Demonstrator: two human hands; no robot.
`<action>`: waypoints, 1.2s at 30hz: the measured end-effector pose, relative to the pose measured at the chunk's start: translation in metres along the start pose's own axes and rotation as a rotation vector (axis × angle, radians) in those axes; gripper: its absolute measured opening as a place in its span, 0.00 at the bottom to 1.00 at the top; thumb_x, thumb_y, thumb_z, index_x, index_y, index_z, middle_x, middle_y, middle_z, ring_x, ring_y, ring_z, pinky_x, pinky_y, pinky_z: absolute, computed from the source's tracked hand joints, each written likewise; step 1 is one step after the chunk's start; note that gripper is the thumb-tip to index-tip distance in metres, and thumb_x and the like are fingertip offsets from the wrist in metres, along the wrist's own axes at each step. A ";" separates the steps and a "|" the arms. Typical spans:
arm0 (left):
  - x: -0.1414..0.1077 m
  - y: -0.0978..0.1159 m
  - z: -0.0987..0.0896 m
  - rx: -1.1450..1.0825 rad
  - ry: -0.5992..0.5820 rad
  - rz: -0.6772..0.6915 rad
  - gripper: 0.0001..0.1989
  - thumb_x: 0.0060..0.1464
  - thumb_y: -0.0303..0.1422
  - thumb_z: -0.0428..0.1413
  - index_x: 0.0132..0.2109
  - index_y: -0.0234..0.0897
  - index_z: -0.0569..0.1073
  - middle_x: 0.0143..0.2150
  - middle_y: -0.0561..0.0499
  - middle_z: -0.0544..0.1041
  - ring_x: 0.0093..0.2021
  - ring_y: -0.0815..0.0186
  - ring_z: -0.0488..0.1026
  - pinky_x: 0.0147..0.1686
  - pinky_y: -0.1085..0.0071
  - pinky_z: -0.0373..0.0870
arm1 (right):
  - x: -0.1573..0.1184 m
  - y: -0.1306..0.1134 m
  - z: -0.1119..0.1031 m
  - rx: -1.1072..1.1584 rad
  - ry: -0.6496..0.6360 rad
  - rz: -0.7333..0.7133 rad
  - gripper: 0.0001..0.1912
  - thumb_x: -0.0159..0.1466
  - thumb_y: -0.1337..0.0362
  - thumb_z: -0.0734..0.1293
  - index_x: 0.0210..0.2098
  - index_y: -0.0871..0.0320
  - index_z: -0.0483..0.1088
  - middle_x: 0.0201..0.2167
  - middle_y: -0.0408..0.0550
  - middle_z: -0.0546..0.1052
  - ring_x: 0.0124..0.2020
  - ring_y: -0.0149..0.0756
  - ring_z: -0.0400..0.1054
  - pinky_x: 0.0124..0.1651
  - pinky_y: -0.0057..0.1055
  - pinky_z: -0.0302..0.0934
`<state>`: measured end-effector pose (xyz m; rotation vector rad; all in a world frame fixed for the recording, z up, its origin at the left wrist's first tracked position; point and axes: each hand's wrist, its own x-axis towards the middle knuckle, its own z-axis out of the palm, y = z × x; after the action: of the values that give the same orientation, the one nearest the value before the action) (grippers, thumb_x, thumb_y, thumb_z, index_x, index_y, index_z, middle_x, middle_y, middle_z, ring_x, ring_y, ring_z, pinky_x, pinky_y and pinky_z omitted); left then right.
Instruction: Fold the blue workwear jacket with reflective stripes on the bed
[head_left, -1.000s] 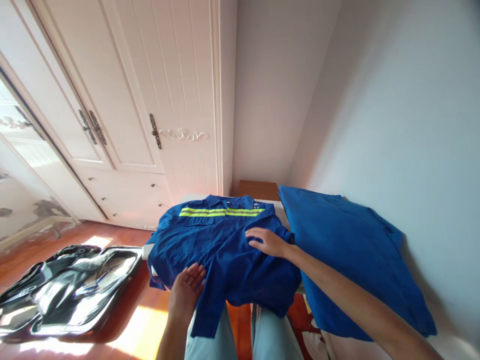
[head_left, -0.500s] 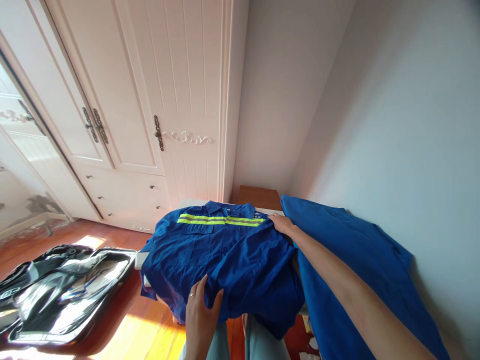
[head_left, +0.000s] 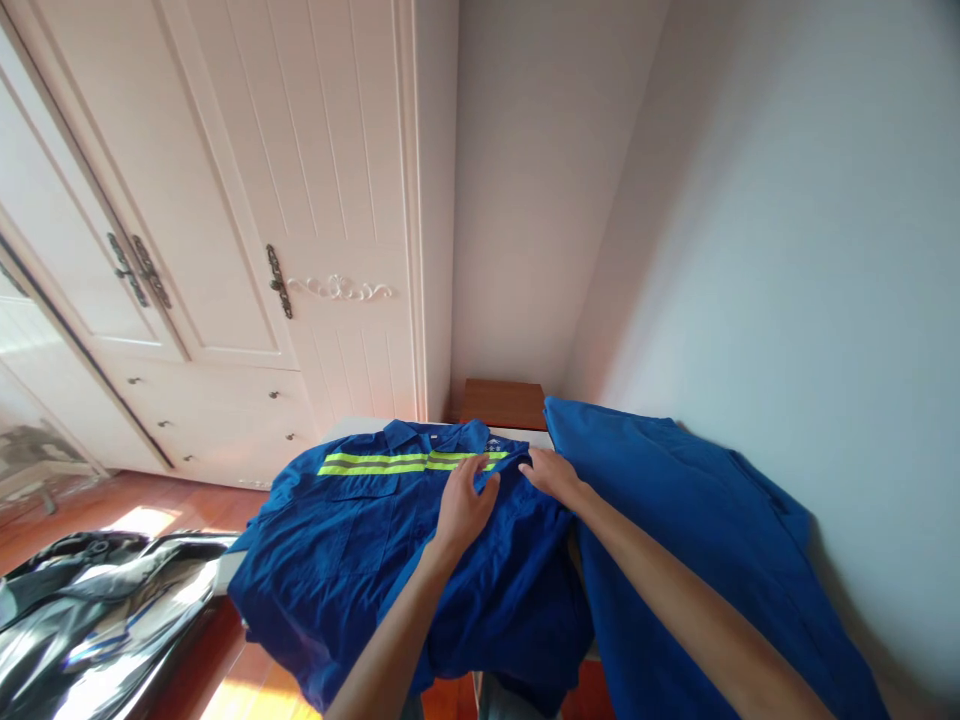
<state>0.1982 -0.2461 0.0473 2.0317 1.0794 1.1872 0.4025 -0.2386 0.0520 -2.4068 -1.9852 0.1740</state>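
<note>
A dark blue work shirt [head_left: 352, 535] with a collar and yellow-green reflective stripes across its chest lies face up, spread over a white surface. My left hand [head_left: 463, 500] is over the shirt's chest at the stripe, thumb and fingers apart. At the shoulder on the right side, my right hand [head_left: 553, 474] pinches the shirt's cloth, which is pulled into folds between both hands. Just right of that hand lies a larger, lighter blue garment [head_left: 675, 520], partly behind my right forearm.
A white wardrobe [head_left: 345, 200] with dark metal handles stands ahead on the left. An open suitcase [head_left: 112, 610] holding bags lies on the wooden floor [head_left: 259, 680]. Behind the shirt is a brown wooden box-like piece [head_left: 502, 402]. A pale wall [head_left: 765, 250] rises on the right.
My left hand has moved from the shirt's lower front up and right to the chest stripe. My right hand stays at the shoulder, where the cloth is now bunched. The view has shifted right.
</note>
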 end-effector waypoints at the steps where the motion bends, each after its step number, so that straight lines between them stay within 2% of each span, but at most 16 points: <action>1: 0.021 0.001 0.013 0.031 -0.048 0.008 0.15 0.60 0.35 0.53 0.52 0.37 0.73 0.47 0.45 0.77 0.49 0.59 0.74 0.50 0.64 0.70 | -0.012 0.000 0.001 0.006 -0.015 -0.002 0.20 0.70 0.57 0.61 0.52 0.66 0.71 0.49 0.60 0.73 0.53 0.46 0.68 0.55 0.34 0.62; 3: 0.058 0.001 0.041 0.214 -0.166 0.008 0.15 0.62 0.33 0.51 0.53 0.34 0.73 0.51 0.43 0.77 0.52 0.61 0.73 0.53 0.68 0.67 | -0.035 -0.001 0.004 0.010 -0.043 -0.011 0.19 0.69 0.58 0.63 0.52 0.67 0.70 0.48 0.60 0.73 0.52 0.45 0.69 0.54 0.33 0.62; 5: 0.087 -0.002 0.066 0.377 -0.282 0.017 0.18 0.61 0.36 0.53 0.56 0.35 0.72 0.55 0.41 0.75 0.57 0.58 0.70 0.56 0.66 0.65 | -0.055 -0.002 0.008 0.024 -0.057 -0.024 0.20 0.67 0.59 0.65 0.53 0.68 0.69 0.50 0.60 0.72 0.52 0.44 0.69 0.54 0.31 0.63; 8: 0.114 -0.010 0.095 0.472 -0.425 -0.037 0.24 0.50 0.45 0.64 0.49 0.32 0.76 0.51 0.36 0.77 0.55 0.47 0.72 0.51 0.61 0.68 | -0.073 -0.004 0.011 0.074 -0.065 -0.041 0.23 0.67 0.60 0.65 0.57 0.69 0.66 0.53 0.61 0.70 0.55 0.45 0.67 0.56 0.31 0.63; 10: 0.124 -0.017 0.106 0.536 -0.511 -0.091 0.26 0.42 0.46 0.68 0.43 0.30 0.77 0.46 0.34 0.78 0.50 0.44 0.74 0.47 0.61 0.70 | -0.080 -0.006 0.011 0.080 -0.065 -0.044 0.26 0.67 0.62 0.65 0.60 0.70 0.64 0.54 0.62 0.69 0.55 0.45 0.67 0.56 0.32 0.63; 12: 0.131 -0.024 0.112 0.580 -0.573 -0.125 0.24 0.40 0.43 0.70 0.40 0.29 0.77 0.43 0.34 0.79 0.46 0.46 0.76 0.43 0.62 0.70 | -0.084 -0.009 0.010 0.043 -0.072 -0.052 0.29 0.67 0.63 0.65 0.64 0.70 0.60 0.55 0.63 0.68 0.54 0.46 0.68 0.54 0.34 0.65; 14: 0.136 -0.029 0.116 0.592 -0.603 -0.115 0.20 0.45 0.40 0.68 0.41 0.30 0.77 0.43 0.35 0.79 0.46 0.48 0.76 0.42 0.64 0.71 | -0.088 -0.012 0.010 -0.001 -0.092 -0.069 0.32 0.67 0.62 0.66 0.67 0.69 0.57 0.55 0.65 0.68 0.51 0.47 0.70 0.51 0.35 0.66; 17: 0.142 -0.035 0.118 0.556 -0.626 -0.038 0.17 0.53 0.38 0.62 0.47 0.33 0.77 0.48 0.37 0.79 0.49 0.50 0.75 0.44 0.64 0.70 | -0.091 -0.017 0.013 -0.055 -0.116 -0.098 0.33 0.67 0.62 0.66 0.67 0.70 0.57 0.54 0.65 0.69 0.51 0.48 0.69 0.52 0.36 0.66; 19: 0.144 -0.038 0.119 0.507 -0.658 0.029 0.20 0.56 0.39 0.59 0.53 0.35 0.75 0.50 0.40 0.78 0.50 0.52 0.75 0.47 0.65 0.70 | -0.092 -0.019 0.015 -0.084 -0.109 -0.112 0.32 0.67 0.61 0.66 0.67 0.70 0.59 0.53 0.65 0.69 0.53 0.48 0.67 0.55 0.37 0.65; 22: 0.146 -0.039 0.123 0.431 -0.720 0.117 0.29 0.51 0.44 0.62 0.59 0.39 0.73 0.53 0.43 0.77 0.51 0.55 0.74 0.50 0.67 0.68 | -0.092 -0.020 0.020 -0.101 -0.088 -0.105 0.31 0.68 0.60 0.66 0.66 0.68 0.60 0.52 0.64 0.70 0.54 0.49 0.66 0.56 0.38 0.65; 24: 0.148 -0.041 0.128 0.404 -0.761 0.133 0.30 0.42 0.42 0.67 0.54 0.41 0.77 0.52 0.45 0.77 0.50 0.55 0.74 0.49 0.69 0.68 | -0.092 -0.021 0.022 -0.097 -0.082 -0.086 0.31 0.68 0.60 0.66 0.66 0.67 0.61 0.52 0.63 0.70 0.54 0.48 0.66 0.55 0.37 0.65; 25: 0.150 -0.042 0.131 0.399 -0.778 0.123 0.26 0.40 0.40 0.68 0.49 0.40 0.79 0.48 0.46 0.79 0.48 0.55 0.75 0.47 0.69 0.69 | -0.092 -0.021 0.024 -0.093 -0.077 -0.075 0.31 0.67 0.60 0.66 0.66 0.66 0.61 0.53 0.63 0.69 0.54 0.48 0.66 0.55 0.37 0.65; 27: 0.153 -0.046 0.137 0.387 -0.800 0.075 0.14 0.42 0.35 0.67 0.39 0.36 0.81 0.39 0.48 0.80 0.41 0.58 0.76 0.42 0.70 0.69 | -0.093 -0.022 0.025 -0.082 -0.069 -0.052 0.31 0.67 0.61 0.67 0.67 0.65 0.60 0.55 0.63 0.68 0.55 0.46 0.66 0.56 0.35 0.65; 29: 0.157 -0.052 0.142 0.369 -0.785 0.012 0.06 0.49 0.33 0.64 0.34 0.33 0.79 0.32 0.50 0.78 0.35 0.63 0.75 0.38 0.70 0.70 | -0.095 -0.023 0.026 -0.063 -0.064 -0.027 0.32 0.67 0.62 0.66 0.68 0.65 0.58 0.57 0.64 0.66 0.55 0.46 0.66 0.56 0.34 0.65; 33: 0.163 -0.064 0.145 0.321 -0.635 -0.111 0.12 0.60 0.37 0.57 0.34 0.31 0.75 0.30 0.51 0.75 0.31 0.67 0.72 0.35 0.69 0.70 | -0.105 -0.027 0.030 0.008 -0.075 0.039 0.31 0.69 0.68 0.62 0.70 0.65 0.55 0.64 0.63 0.59 0.60 0.45 0.62 0.59 0.33 0.64; 36: 0.164 -0.071 0.142 0.262 -0.549 -0.157 0.15 0.62 0.39 0.53 0.34 0.31 0.75 0.29 0.49 0.75 0.30 0.67 0.72 0.32 0.70 0.68 | -0.118 -0.028 0.039 0.078 -0.079 0.085 0.31 0.69 0.72 0.59 0.70 0.68 0.54 0.67 0.62 0.53 0.67 0.44 0.54 0.65 0.32 0.58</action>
<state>0.3451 -0.0778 0.0009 2.2286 1.1197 0.3783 0.3487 -0.3514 0.0243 -2.4732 -1.8699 0.3467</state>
